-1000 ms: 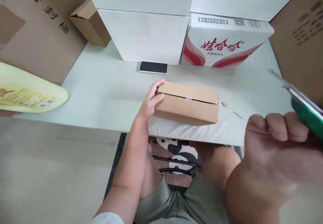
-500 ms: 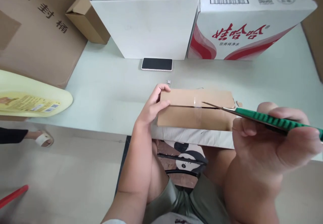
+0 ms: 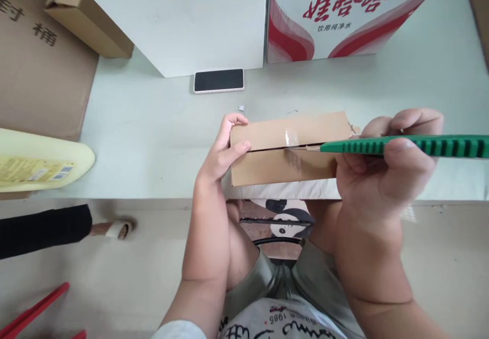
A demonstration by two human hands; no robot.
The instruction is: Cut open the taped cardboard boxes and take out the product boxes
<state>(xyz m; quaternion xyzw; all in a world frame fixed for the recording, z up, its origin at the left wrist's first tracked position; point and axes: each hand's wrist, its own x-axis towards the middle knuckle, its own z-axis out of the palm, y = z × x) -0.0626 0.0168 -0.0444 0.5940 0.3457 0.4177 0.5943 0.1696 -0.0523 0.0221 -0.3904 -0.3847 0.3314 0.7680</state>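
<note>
A small brown cardboard box (image 3: 263, 168) lies near the table's front edge, its two top flaps meeting in a seam. Clear tape (image 3: 291, 137) crosses that seam near the middle. My left hand (image 3: 225, 148) grips the box's left end, thumb on top and fingers round the far side. In my right hand (image 3: 385, 171) is a green-handled utility knife (image 3: 367, 145), pinched between thumb and fingers. Its thin blade points left and its tip is at the seam by the tape. The right end of the box is partly hidden behind my right hand.
A phone (image 3: 219, 80) lies beyond the box, before a white carton (image 3: 202, 23) and a red-and-white carton (image 3: 344, 28). At left are a yellow bottle (image 3: 42, 160) and large brown cartons (image 3: 42, 84). Another person's foot (image 3: 118, 229) shows on the floor.
The knife has come left and down from above the box, so its tip now meets the taped seam. My left hand keeps its hold. The view has shifted.
</note>
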